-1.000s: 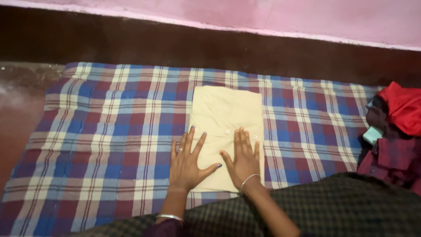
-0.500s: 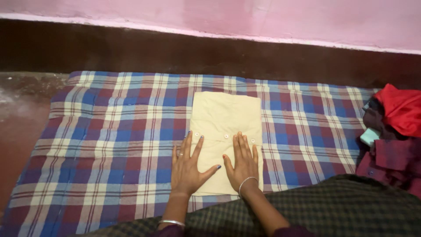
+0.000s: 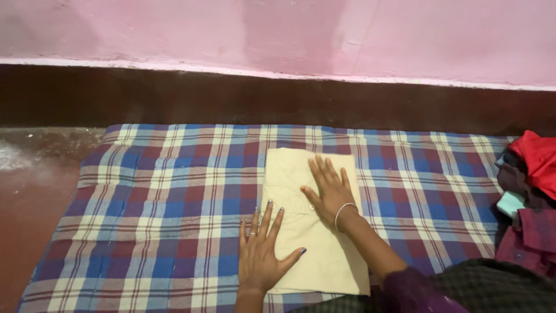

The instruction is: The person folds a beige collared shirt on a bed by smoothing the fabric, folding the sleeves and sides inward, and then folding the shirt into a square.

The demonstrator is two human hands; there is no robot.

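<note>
I see my left hand [image 3: 262, 255] and right hand [image 3: 328, 190] pressed flat, fingers spread apart, on the folded cream cloth [image 3: 310, 223] lying centre-frame on the checked blanket [image 3: 156, 220], clothes pile [image 3: 530, 203] at right edge.

I am seeing open checked blanket [image 3: 174, 197] to the left of my left hand [image 3: 262, 255], free for passing. To the right of my right hand [image 3: 329, 188], blanket is lying bare until the pile of clothes [image 3: 530, 203] is blocking the edge. The wall [image 3: 278, 98] is closing the far side.
</note>
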